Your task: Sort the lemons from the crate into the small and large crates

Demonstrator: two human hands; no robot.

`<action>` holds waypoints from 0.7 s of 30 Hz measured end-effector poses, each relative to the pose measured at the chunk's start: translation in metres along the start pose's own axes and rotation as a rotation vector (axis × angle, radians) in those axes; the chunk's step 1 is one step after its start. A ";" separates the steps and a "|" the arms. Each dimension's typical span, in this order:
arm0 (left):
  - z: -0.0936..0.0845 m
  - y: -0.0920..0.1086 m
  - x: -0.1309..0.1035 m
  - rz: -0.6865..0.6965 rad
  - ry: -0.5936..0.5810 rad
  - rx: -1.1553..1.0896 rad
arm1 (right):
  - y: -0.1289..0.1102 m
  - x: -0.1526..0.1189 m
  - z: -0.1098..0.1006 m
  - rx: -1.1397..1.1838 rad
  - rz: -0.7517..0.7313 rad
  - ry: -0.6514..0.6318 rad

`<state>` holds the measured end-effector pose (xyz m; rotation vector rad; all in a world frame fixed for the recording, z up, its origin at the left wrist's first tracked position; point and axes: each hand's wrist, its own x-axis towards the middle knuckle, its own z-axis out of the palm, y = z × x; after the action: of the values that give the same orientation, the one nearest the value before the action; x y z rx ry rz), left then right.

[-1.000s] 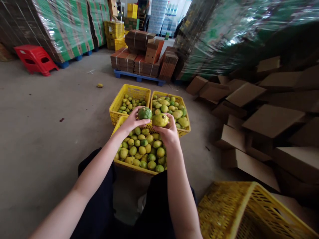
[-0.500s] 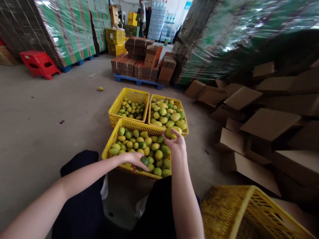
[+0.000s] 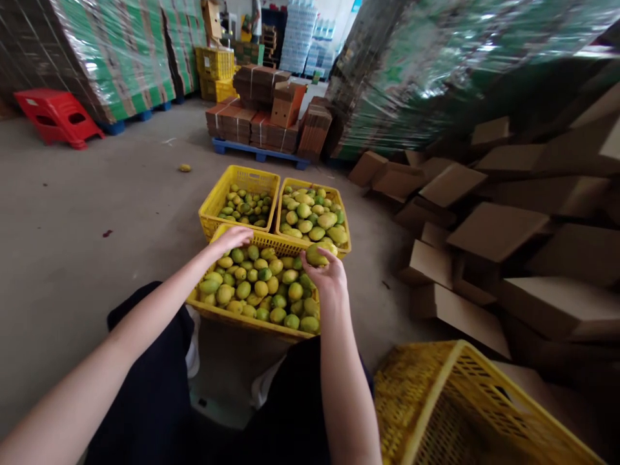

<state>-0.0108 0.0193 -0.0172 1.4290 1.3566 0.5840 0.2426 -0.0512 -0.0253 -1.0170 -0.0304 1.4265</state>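
In front of my knees stands a yellow plastic crate (image 3: 252,318) filled with green and yellow lemons (image 3: 243,290). Over its back left rim reaches my left hand (image 3: 231,240), fingers stretched forward and open, with no fruit showing in them; under the palm is hidden. At the same crate's back right corner, my right hand (image 3: 329,274) is palm up, its fingers curled around a yellow-green lemon (image 3: 317,254). Behind stand two more crates: the left crate (image 3: 209,205) holds smaller lemons (image 3: 247,210), the right crate (image 3: 345,216) larger, yellower lemons (image 3: 305,210).
Another yellow crate (image 3: 458,387) stands close at my right. Cardboard boxes (image 3: 498,232) are heaped along the right side. Ahead, flattened cartons (image 3: 230,123) sit on a blue pallet (image 3: 261,154). A red stool (image 3: 58,116) and a single lemon (image 3: 185,168) are on the floor.
My left hand has moved from among the lemons in the near crate up and away to its back left rim. My right hand still holds its lemon. The view has shifted slightly.
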 end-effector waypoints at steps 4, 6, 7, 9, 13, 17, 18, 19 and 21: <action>0.018 -0.012 -0.027 0.025 -0.370 0.227 | 0.008 -0.002 -0.019 -0.049 0.056 0.108; 0.022 -0.015 -0.034 0.008 -0.489 0.507 | 0.016 -0.003 -0.030 -0.138 0.118 0.149; 0.022 -0.015 -0.035 0.009 -0.523 0.685 | 0.020 -0.003 -0.035 -0.176 0.150 0.164; 0.022 -0.014 -0.032 0.044 -0.518 0.994 | 0.026 0.001 -0.044 -0.239 0.194 0.192; 0.018 -0.011 -0.014 0.145 -0.438 1.092 | 0.016 0.029 -0.047 -0.385 0.192 0.261; 0.011 -0.016 0.001 0.143 -0.451 1.061 | -0.024 0.088 -0.026 -0.527 0.066 0.331; 0.009 -0.019 0.003 0.129 -0.452 1.062 | -0.036 0.106 -0.017 -0.561 0.014 0.336; 0.008 -0.022 0.004 0.112 -0.447 1.060 | -0.047 0.125 -0.008 -0.597 -0.040 0.341; 0.005 -0.029 0.006 0.075 -0.421 1.052 | -0.070 0.162 0.010 -0.663 -0.156 0.325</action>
<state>-0.0170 0.0183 -0.0465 2.2620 1.2934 -0.4824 0.3269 0.0991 -0.0660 -1.7406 -0.3566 1.1063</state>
